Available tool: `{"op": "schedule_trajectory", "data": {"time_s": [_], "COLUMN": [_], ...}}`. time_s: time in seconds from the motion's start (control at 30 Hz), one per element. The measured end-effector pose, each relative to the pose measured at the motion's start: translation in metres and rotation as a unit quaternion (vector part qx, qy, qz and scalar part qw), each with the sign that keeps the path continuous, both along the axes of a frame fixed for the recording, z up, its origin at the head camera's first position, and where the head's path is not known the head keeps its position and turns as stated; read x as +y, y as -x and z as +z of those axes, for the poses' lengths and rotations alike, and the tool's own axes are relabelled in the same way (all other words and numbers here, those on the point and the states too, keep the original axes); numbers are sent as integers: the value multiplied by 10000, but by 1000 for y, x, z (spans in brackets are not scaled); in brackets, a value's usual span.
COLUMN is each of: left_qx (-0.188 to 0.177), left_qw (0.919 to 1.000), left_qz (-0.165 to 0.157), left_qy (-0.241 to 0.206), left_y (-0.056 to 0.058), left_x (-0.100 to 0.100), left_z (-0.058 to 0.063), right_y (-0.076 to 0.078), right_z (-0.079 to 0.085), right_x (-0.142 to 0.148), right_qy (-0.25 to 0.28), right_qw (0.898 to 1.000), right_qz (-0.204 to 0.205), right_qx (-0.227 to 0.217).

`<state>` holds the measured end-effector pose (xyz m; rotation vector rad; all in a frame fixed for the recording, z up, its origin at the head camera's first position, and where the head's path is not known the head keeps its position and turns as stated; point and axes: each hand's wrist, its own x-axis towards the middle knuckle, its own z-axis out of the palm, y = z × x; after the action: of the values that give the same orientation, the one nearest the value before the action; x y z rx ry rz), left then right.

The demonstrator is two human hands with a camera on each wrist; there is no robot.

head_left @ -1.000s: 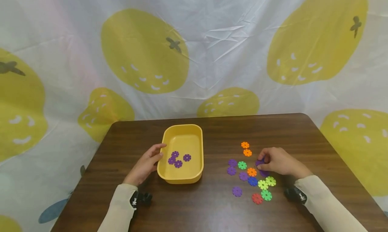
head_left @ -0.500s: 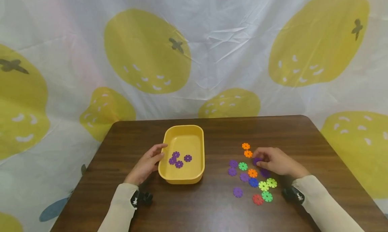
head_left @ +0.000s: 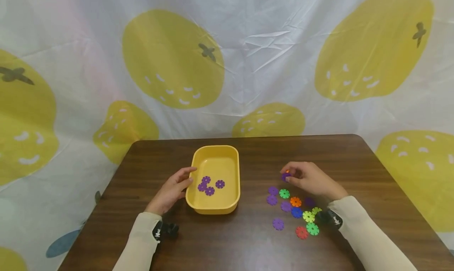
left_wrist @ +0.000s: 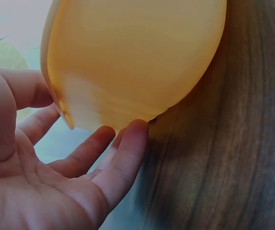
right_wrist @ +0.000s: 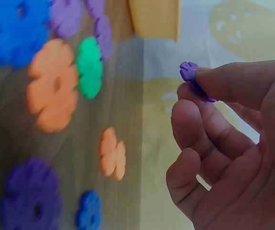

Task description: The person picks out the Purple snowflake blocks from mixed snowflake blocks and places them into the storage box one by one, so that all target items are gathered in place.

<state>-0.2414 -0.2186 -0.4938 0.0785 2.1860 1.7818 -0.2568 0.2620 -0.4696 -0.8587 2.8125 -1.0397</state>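
My left hand (head_left: 170,192) holds the left wall of a yellow plastic tub (head_left: 221,166). In the left wrist view the thumb reaches over the rim, and other fingers touch the wall outside. Several dark purple flower-shaped discs (head_left: 209,191) lie inside the tub. My right hand (head_left: 313,180) pinches a purple flower-shaped disc (right_wrist: 189,72) between thumb and finger, raised above the table. Under and beside this hand lie loose discs: an orange disc (head_left: 295,201), a green disc (head_left: 284,193), a blue disc (head_left: 296,212) and several purple discs (head_left: 278,224). The hand partly hides the far orange discs.
The dark wood table (head_left: 244,247) carries the tub left of the discs. Nearer the person are a red disc (head_left: 302,232), another green disc (head_left: 312,229) and a yellow-green disc (head_left: 308,216). A fruit-print curtain (head_left: 241,78) hangs behind the table.
My right hand has lifted a purple disc from the right side of the group and moved left and away from me with it. My left hand stays at the tub.
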Motion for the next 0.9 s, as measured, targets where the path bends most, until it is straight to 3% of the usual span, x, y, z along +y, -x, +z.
{"op": "schedule_trajectory", "data": {"time_s": [0.5,0.9], "left_qx": [10,7], "left_qw": [9997,9996], "left_qz": [-126,-82], "left_qy": [208,256], "left_y": [2,1], "left_x": [-2,-1], "left_z": [4,4], "right_y": [12,15], "right_z": [26,38], "right_x": [-47,-87], "right_qy": [372,810], "right_qw": [9990,9964], "right_qz": [86,191], "right_qx": [215,-170]}}
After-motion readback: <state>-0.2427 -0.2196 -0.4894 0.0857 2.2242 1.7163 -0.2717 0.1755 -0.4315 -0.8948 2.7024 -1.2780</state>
